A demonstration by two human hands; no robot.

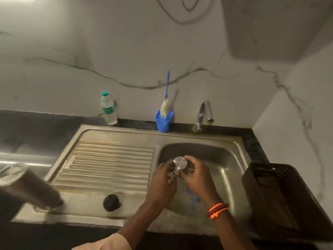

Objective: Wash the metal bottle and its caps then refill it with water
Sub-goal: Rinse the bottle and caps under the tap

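Note:
Over the sink basin (pixel 223 159) both my hands hold a round steel cap (pixel 180 163), its flat top facing up. My right hand (pixel 195 175) curls its fingers round the cap's right side. My left hand (pixel 162 181) grips its left underside; what lies below the cap is hidden by my fingers. The dark metal bottle (pixel 30 186) stands on the drainboard's front left corner, blurred, with a pale rim at its top. A small black cap (pixel 111 202) sits on the drainboard (pixel 111 165) near the front edge.
A chrome tap (pixel 202 114) stands behind the basin, no water visibly running. A blue cup (pixel 163 121) holds a blue-handled bottle brush (pixel 166 98). A clear plastic water bottle (pixel 108 109) stands by the wall. A black plastic basket (pixel 281 201) sits right of the sink.

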